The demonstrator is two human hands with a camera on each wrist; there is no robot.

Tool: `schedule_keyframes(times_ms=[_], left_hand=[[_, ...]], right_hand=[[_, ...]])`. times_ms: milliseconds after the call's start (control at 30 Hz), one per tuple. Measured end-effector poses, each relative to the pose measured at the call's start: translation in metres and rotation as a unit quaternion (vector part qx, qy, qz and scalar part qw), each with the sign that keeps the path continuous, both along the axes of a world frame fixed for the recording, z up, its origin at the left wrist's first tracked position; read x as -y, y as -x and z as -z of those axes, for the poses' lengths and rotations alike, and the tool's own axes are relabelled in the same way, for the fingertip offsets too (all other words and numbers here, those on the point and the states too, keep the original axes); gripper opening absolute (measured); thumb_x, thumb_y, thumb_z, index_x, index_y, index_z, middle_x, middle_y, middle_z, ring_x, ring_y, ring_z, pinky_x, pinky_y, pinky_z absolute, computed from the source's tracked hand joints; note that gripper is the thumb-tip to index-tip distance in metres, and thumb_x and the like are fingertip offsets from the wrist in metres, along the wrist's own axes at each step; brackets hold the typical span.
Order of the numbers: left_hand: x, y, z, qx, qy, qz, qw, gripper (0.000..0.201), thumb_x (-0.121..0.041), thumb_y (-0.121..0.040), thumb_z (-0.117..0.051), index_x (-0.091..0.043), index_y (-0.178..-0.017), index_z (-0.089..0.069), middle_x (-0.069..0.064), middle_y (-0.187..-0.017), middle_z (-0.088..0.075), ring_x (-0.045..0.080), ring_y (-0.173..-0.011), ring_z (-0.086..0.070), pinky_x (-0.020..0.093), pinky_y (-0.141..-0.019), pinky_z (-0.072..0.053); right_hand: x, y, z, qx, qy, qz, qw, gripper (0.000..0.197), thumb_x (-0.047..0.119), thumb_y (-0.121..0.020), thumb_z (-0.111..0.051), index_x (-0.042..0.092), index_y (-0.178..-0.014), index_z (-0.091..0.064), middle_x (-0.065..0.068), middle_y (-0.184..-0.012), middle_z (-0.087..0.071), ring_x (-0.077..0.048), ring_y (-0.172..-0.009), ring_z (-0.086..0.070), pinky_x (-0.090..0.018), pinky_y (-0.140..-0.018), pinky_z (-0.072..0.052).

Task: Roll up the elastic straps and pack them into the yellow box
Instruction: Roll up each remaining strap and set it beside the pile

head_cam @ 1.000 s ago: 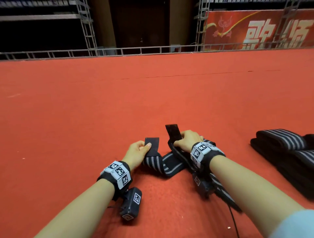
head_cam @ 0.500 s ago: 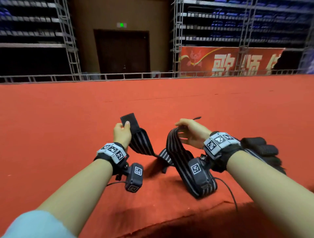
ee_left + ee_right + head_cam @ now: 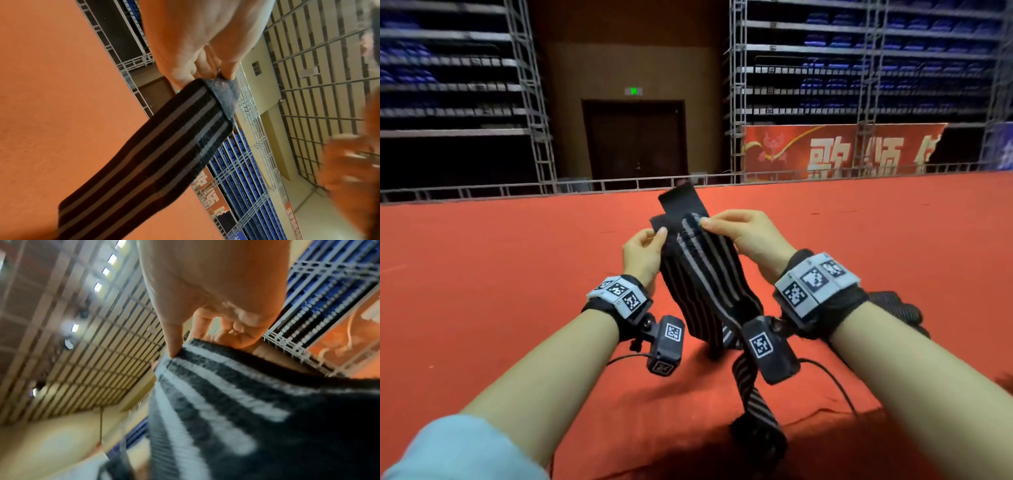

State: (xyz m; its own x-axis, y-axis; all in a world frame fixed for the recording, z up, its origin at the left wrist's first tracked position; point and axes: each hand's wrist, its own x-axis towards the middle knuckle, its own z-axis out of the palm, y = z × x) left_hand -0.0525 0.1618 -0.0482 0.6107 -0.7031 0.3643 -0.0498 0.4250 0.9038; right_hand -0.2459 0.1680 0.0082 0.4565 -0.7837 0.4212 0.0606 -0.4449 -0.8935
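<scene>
Black-and-grey elastic strap (image 3: 702, 274) hangs lifted above the red floor (image 3: 482, 274), pinched near its top by left hand (image 3: 642, 255) and right hand (image 3: 748, 236). Align edges, start tightly from the plain end, keeping tension.

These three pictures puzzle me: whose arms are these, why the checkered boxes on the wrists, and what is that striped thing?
No machine here: a person works with bare hands and wears three cameras. The wide picture comes from one on the head, looking down the arms. The other two come from small cameras under each wrist, looking along the hand, so they appear tilted. The checkered wristbands are printed marker squares, probably for tracking the wrists.

The left hand and right hand each pinch the striped elastic strap near its top, lifted above the red carpet; its tail hangs down towards the carpet. The left wrist view shows the fingers pinching the strap's plain end tab. More dark straps lie behind the right wrist. No yellow box is in view.
</scene>
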Motion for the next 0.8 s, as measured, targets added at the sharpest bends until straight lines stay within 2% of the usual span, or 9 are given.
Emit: schedule_keyframes(times_ms=[33,100,233,300,400,533,700,800], left_hand=[[-0.004,0.005,-0.001,0.003,0.006,0.021,1.000,0.014,-0.022,-0.091,-0.064,-0.021,-0.077,-0.065,-0.005,-0.073,-0.064,0.011,-0.068,-0.056,0.028,-0.067,-0.047],[-0.006,0.010,0.003,0.011,0.009,0.056,0.998,0.013,-0.016,-0.093,-0.062,-0.016,-0.081,-0.066,-0.003,-0.073,-0.067,0.011,-0.067,-0.058,0.028,-0.064,-0.047],[-0.008,0.017,0.009,-0.009,0.000,0.104,0.995,0.016,-0.016,-0.097,-0.056,-0.013,-0.084,-0.065,0.014,-0.088,-0.062,0.024,-0.079,-0.052,0.032,-0.064,-0.043],[-0.008,0.020,0.012,-0.014,0.001,0.129,0.992,0.018,-0.017,-0.098,-0.054,-0.013,-0.084,-0.065,0.012,-0.085,-0.063,0.023,-0.074,-0.054,0.032,-0.062,-0.044],[-0.009,0.024,0.015,-0.020,-0.001,0.158,0.987,0.016,-0.011,-0.099,-0.050,-0.010,-0.091,-0.064,0.003,-0.081,-0.071,0.013,-0.066,-0.065,0.026,-0.061,-0.054],[-0.009,0.025,0.018,-0.029,-0.014,0.173,0.984,0.013,-0.008,-0.098,-0.050,-0.008,-0.102,-0.062,0.009,-0.093,-0.071,0.017,-0.074,-0.069,0.026,-0.063,-0.057],[-0.009,0.026,0.020,-0.046,-0.032,0.187,0.981,0.016,-0.006,-0.099,-0.047,-0.009,-0.099,-0.063,0.009,-0.094,-0.070,0.018,-0.074,-0.068,0.030,-0.065,-0.057],[-0.010,0.026,0.019,-0.059,-0.037,0.189,0.979,0.020,-0.004,-0.099,-0.043,-0.007,-0.100,-0.063,0.011,-0.095,-0.069,0.020,-0.075,-0.067,0.031,-0.065,-0.056]], right_hand=[[0.003,-0.007,0.011,-0.001,-0.003,0.013,1.000,0.022,0.021,-0.085,-0.072,0.001,-0.093,-0.073,-0.005,-0.084,-0.072,-0.005,-0.072,-0.064,-0.019,-0.068,-0.050],[0.010,-0.017,0.035,-0.014,-0.002,0.036,0.999,0.022,0.020,-0.086,-0.071,0.001,-0.095,-0.073,-0.010,-0.093,-0.073,-0.011,-0.080,-0.064,-0.026,-0.077,-0.052],[0.026,-0.025,0.066,-0.006,-0.024,0.068,0.997,0.015,0.019,-0.088,-0.069,0.007,-0.094,-0.075,-0.005,-0.092,-0.074,-0.011,-0.083,-0.066,-0.035,-0.087,-0.053],[0.029,-0.025,0.070,0.011,-0.043,0.064,0.997,0.016,0.019,-0.090,-0.067,0.007,-0.097,-0.075,-0.003,-0.092,-0.074,-0.011,-0.085,-0.067,-0.032,-0.086,-0.053],[0.031,-0.024,0.071,0.024,-0.056,0.053,0.997,0.019,0.020,-0.091,-0.066,0.005,-0.100,-0.074,-0.006,-0.096,-0.075,-0.014,-0.086,-0.069,-0.028,-0.081,-0.054],[0.034,-0.022,0.075,0.022,-0.064,0.059,0.996,0.020,0.020,-0.091,-0.066,0.005,-0.101,-0.073,-0.007,-0.096,-0.075,-0.015,-0.086,-0.070,-0.028,-0.079,-0.055],[0.039,-0.021,0.080,0.012,-0.078,0.066,0.995,0.021,0.019,-0.090,-0.067,0.003,-0.102,-0.073,-0.010,-0.096,-0.074,-0.019,-0.088,-0.070,-0.030,-0.080,-0.056],[0.040,-0.020,0.080,0.004,-0.090,0.065,0.994,0.019,0.021,-0.089,-0.068,0.005,-0.098,-0.074,-0.008,-0.092,-0.075,-0.017,-0.082,-0.070,-0.028,-0.074,-0.057]])
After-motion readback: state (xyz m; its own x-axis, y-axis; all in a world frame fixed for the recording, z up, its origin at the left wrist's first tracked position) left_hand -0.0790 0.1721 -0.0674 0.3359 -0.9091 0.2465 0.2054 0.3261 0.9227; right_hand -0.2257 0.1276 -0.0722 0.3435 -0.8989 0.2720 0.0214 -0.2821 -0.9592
